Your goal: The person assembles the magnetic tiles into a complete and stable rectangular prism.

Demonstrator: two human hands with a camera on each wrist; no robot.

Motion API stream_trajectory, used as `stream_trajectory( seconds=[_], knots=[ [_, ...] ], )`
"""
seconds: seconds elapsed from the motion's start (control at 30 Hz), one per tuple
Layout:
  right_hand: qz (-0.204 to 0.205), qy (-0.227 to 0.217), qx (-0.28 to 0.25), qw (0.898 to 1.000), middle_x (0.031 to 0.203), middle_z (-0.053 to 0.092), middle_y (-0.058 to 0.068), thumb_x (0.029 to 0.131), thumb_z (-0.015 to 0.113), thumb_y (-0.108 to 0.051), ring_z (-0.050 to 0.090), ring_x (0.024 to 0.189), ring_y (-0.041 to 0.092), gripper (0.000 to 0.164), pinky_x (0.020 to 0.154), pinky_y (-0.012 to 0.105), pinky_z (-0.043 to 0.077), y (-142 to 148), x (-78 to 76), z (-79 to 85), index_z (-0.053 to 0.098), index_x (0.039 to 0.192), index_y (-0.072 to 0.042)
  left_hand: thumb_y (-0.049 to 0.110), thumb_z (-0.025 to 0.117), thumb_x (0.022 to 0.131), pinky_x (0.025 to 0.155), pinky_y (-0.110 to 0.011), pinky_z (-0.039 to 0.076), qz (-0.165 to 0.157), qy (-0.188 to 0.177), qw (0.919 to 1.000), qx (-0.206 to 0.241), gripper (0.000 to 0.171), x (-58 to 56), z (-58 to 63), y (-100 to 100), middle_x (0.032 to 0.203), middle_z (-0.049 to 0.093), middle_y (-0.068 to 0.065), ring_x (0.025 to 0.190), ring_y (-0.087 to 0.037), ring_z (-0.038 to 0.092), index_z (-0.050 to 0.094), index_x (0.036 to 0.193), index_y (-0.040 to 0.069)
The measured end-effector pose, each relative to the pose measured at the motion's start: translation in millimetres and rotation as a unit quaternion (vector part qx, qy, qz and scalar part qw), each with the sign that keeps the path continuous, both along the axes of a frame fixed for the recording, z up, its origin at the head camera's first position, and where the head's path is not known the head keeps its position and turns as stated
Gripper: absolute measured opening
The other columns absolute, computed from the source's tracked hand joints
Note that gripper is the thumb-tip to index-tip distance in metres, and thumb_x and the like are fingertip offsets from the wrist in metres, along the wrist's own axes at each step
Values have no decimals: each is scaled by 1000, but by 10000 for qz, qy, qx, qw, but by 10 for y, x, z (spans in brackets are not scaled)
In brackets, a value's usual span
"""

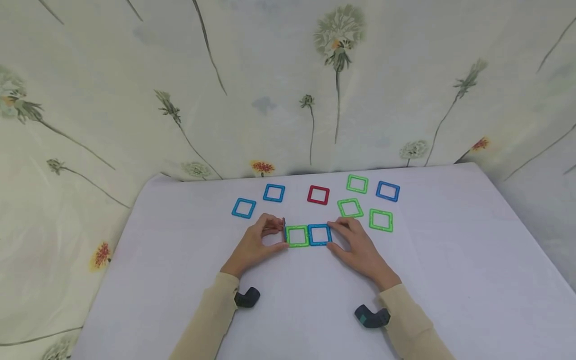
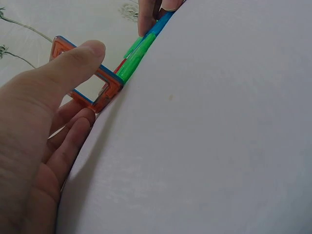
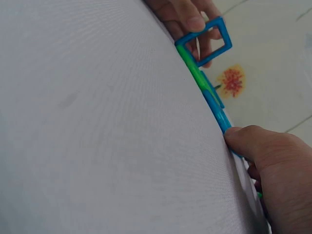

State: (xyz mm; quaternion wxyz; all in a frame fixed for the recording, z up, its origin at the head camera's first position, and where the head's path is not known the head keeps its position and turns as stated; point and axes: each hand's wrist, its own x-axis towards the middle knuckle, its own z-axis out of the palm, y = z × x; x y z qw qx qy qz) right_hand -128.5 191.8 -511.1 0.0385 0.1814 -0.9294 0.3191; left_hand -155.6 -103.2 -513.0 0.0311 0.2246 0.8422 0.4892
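Observation:
My left hand point(image 1: 255, 246) holds a square magnetic tile frame upright on its edge. This orange tile point(image 2: 108, 100) shows on the side facing the left wrist, and a blue tile point(image 3: 225, 38) lies flush against its other face. At its foot a green tile point(image 1: 297, 245) lies flat, touching it. Edge to edge with the green one, a flat blue tile point(image 1: 319, 244) continues the row to the right. My right hand point(image 1: 361, 251) pinches that blue tile's right side, thumb at the near corner and a finger at the far corner.
Behind the row lie loose tiles: two blue ones at the left, a red tile point(image 1: 318, 202), several green ones including one point(image 1: 381, 229) at the right, and another blue tile point(image 1: 388, 198). A white cloth covers the table point(image 1: 288, 310). Floral fabric point(image 1: 270, 100) hangs behind.

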Motion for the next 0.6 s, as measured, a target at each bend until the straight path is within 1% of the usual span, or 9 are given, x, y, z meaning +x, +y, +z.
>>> stream_trajectory(
  seconds=[0.07, 0.13, 0.2, 0.3, 0.4, 0.6],
  knots=[
    [2, -23, -5, 10000, 132, 43, 2, 85, 69, -30, 39, 125, 17, 56, 106, 42, 38, -2, 4, 8, 51, 136, -18, 40, 76, 76, 101, -26, 44, -21, 92, 9999, -63, 37, 5, 2, -9, 123, 57, 10, 116, -4, 54, 55, 104, 26],
    [5, -43, -19, 10000, 132, 43, 2, 85, 69, -30, 39, 126, 18, 56, 106, 43, 38, -5, 6, 17, 51, 136, -17, 40, 75, 78, 104, -30, 42, -89, 279, 9995, -136, 28, 7, 1, -17, 125, 58, 8, 120, -5, 52, 60, 97, 27],
    [2, -73, -14, 10000, 133, 43, 3, 86, 69, -30, 39, 126, 19, 55, 106, 43, 38, -8, 9, 25, 50, 136, -17, 38, 74, 78, 106, -32, 41, -167, 463, 9986, -203, 23, 5, -2, -25, 126, 59, 6, 123, -7, 51, 64, 96, 27],
    [-6, -99, 14, 10000, 133, 43, 3, 86, 69, -30, 38, 127, 19, 55, 106, 44, 38, -11, 7, 30, 50, 137, -17, 36, 75, 79, 106, -33, 41, -234, 610, 9976, -249, 24, 1, -8, -32, 125, 59, 4, 123, -8, 51, 68, 99, 24],
    [-8, -96, 44, 9999, 133, 43, 3, 86, 69, -30, 38, 127, 19, 55, 106, 44, 38, -12, 5, 28, 50, 137, -18, 32, 75, 79, 106, -33, 41, -260, 594, 9975, -271, 21, -2, -13, -34, 125, 59, 5, 122, -7, 50, 70, 97, 23],
    [37, 18, 37, 10000, 132, 44, 5, 85, 69, -29, 39, 126, 21, 55, 105, 46, 39, -3, 1, 28, 51, 136, -16, 33, 74, 80, 107, -34, 40, -271, 543, 9976, -345, 13, -2, -12, -26, 124, 57, 7, 121, -5, 50, 71, 90, 25]
  ],
)
